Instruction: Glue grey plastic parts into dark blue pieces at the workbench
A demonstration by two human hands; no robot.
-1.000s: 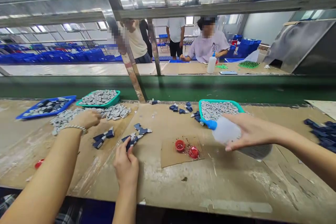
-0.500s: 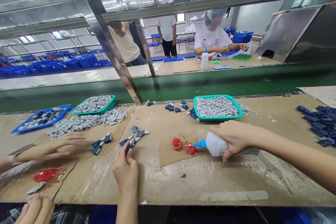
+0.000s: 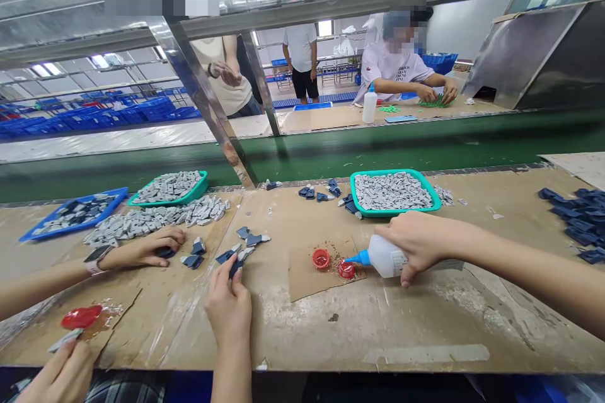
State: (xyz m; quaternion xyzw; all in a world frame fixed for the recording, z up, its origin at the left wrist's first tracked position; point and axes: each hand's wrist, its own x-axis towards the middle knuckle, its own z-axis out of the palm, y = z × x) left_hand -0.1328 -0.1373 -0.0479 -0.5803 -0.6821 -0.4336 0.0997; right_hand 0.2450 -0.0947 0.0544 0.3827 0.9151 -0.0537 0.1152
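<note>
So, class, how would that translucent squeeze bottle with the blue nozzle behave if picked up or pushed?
The translucent squeeze bottle probably feels light, judging by its thin-looking plastic walls. Its rounded body would likely roll if laid down and pushed.

Several lines of dark capitals run across the chest of the white T-shirt (image 3: 403, 72) at the far table, too blurred to read surely. The label (image 3: 399, 262) on the squeeze bottle (image 3: 384, 257) is also illegible.
</note>
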